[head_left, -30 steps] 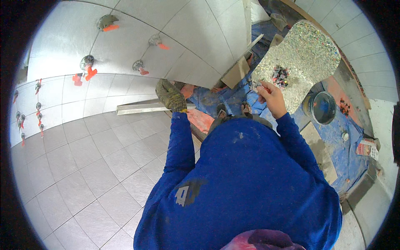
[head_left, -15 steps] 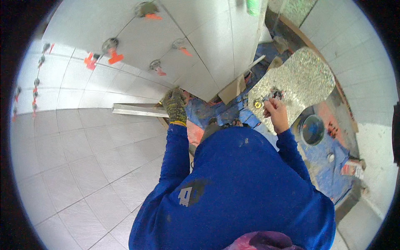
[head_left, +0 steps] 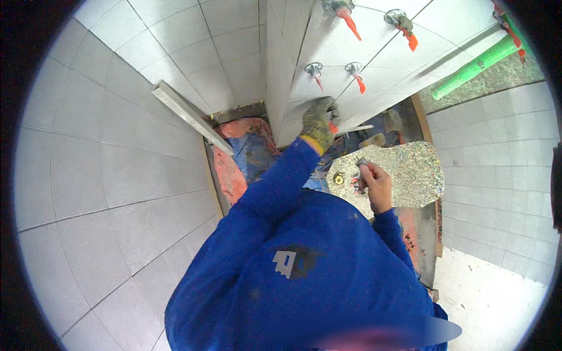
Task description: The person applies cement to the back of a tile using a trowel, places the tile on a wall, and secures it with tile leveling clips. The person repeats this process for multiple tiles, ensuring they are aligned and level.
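My left hand (head_left: 319, 124), in a dark knitted glove with a yellow cuff, is closed by the lower edge of the white tiled wall (head_left: 322, 50). An orange-handled tile leveler (head_left: 334, 127) shows at its fingers. Above it, more levelers with orange handles (head_left: 353, 78) stick out from the tile joints. My bare right hand (head_left: 377, 186) pinches a small grey piece (head_left: 362, 162) over a speckled foam board (head_left: 410, 175). On that board lie a yellow round item (head_left: 338, 178) and a little heap of small dark pieces (head_left: 356, 186), partly behind my fingers.
A long metal bar (head_left: 190, 117) lies on grey floor tiles (head_left: 126, 193) to the left. Blue and orange sheeting (head_left: 233, 175) covers the ground ahead of me. A green tube (head_left: 474, 69) is at the upper right, and a tiled wall (head_left: 497, 187) stands at the right.
My view has turned left to right across the wall. The left hand has moved from the wall's left corner to its face, where an orange handle shows. The right hand has lifted a grey piece.
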`<state>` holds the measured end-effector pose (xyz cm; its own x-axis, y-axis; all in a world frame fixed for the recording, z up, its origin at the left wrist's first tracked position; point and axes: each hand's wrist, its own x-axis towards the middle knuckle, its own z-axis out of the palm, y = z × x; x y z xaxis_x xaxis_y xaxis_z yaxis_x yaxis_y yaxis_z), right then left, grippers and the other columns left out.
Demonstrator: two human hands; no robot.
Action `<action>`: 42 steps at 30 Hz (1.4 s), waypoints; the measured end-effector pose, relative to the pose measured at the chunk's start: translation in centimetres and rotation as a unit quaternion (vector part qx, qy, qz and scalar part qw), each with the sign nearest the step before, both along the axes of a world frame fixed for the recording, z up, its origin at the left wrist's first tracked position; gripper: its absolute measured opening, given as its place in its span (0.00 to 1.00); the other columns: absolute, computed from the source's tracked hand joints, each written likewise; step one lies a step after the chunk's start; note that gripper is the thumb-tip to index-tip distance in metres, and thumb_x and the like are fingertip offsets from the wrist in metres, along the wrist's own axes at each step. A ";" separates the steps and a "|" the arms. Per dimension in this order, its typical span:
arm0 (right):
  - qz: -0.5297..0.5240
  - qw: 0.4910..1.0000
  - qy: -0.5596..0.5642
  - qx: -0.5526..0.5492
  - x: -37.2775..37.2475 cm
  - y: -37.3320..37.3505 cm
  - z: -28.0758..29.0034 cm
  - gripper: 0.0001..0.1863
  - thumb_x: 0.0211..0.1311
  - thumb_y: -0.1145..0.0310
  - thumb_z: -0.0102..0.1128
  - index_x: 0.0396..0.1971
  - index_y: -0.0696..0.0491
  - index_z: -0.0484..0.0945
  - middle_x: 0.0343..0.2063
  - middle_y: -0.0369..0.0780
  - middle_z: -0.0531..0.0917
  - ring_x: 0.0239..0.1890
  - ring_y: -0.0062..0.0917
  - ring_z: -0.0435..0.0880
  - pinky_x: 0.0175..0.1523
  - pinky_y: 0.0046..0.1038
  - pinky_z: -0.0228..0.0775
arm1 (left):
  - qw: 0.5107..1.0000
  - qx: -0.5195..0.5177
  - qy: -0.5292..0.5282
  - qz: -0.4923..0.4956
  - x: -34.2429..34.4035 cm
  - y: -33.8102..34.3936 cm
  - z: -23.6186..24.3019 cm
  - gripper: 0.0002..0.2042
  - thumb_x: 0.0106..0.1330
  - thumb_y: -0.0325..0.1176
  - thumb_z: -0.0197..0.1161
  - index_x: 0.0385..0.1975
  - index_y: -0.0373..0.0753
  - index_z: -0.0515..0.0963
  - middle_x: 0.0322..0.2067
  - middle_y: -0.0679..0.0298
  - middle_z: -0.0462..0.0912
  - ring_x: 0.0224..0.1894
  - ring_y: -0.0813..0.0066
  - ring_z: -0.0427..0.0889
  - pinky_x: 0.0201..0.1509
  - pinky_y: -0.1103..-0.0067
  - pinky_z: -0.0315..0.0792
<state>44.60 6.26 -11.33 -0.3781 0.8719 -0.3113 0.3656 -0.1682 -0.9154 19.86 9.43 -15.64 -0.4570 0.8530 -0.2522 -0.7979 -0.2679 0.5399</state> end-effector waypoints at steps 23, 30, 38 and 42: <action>-0.003 0.999 0.015 0.030 -15.0 -5.9 8.9 0.10 0.73 0.64 0.63 0.39 0.56 0.80 0.22 0.33 0.82 0.21 0.14 0.78 0.26 0.21 0.70 | 0.966 -0.048 0.211 -0.138 -14.6 -11.5 2.1 0.15 0.76 0.34 0.55 0.58 0.37 0.76 0.51 0.59 0.83 0.50 0.60 0.84 0.55 0.68 0.78; -0.116 0.985 -0.006 0.130 -17.5 -8.8 9.2 0.09 0.72 0.65 0.65 0.42 0.56 0.81 0.25 0.36 0.83 0.23 0.17 0.80 0.28 0.22 0.72 | 0.848 -0.024 0.274 -0.453 -17.5 -11.7 5.3 0.15 0.77 0.36 0.57 0.58 0.38 0.78 0.43 0.64 0.85 0.39 0.77 0.84 0.42 0.77 0.79; -0.171 0.980 0.093 0.042 -20.2 -11.0 13.6 0.08 0.78 0.68 0.54 0.49 0.56 0.73 0.23 0.36 0.82 0.19 0.18 0.75 0.24 0.20 0.67 | 0.707 0.188 0.584 -0.351 -16.4 -11.3 16.5 0.19 0.71 0.35 0.66 0.57 0.33 0.78 0.45 0.57 0.86 0.44 0.70 0.84 0.51 0.72 0.78; -0.163 0.877 0.436 -0.123 -20.5 -11.1 14.6 0.11 0.78 0.64 0.56 0.48 0.56 0.72 0.25 0.37 0.82 0.20 0.14 0.74 0.25 0.18 0.65 | 0.599 0.253 0.682 -0.334 -17.1 -11.6 18.4 0.21 0.67 0.32 0.67 0.59 0.33 0.77 0.54 0.55 0.83 0.52 0.68 0.83 0.57 0.71 0.76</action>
<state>24.15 -4.82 3.30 -0.3094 0.9250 -0.2206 -0.5592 -0.3646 -0.7446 2.80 -2.17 2.73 0.5425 0.7704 0.3348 0.2734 -0.5388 0.7968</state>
